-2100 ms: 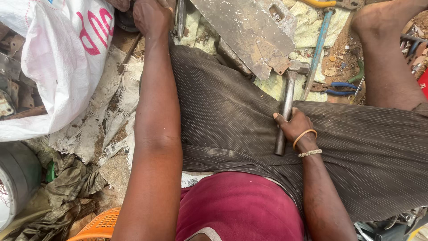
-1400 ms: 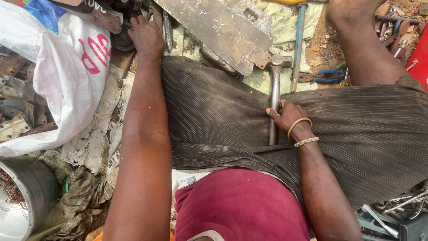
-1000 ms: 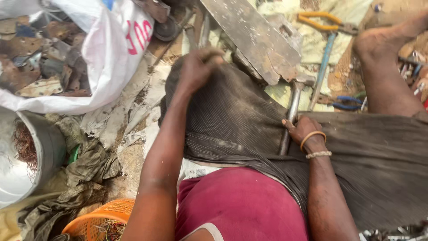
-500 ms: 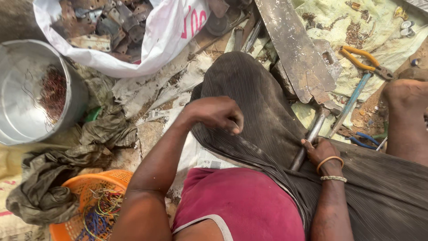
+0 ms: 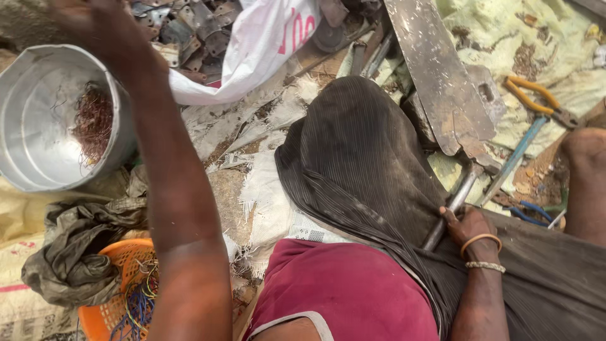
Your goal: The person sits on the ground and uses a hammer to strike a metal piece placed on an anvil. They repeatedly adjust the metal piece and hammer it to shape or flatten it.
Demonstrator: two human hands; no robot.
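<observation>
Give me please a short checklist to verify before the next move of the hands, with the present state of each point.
1. Right hand has a firm grip on the metal tool handle: ok, fingers are wrapped around it on the dark skirt.
2. Left hand is seen sharply: not ok, it is blurred at the top edge above the metal bowl.
3. Left hand holds something: cannot tell.
4. Bowl is upright and open: ok, a tangle of copper wire lies inside.
5. Orange basket is near the left arm: ok, coloured wires lie in it.
6. Pliers lie apart from both hands: ok.
</observation>
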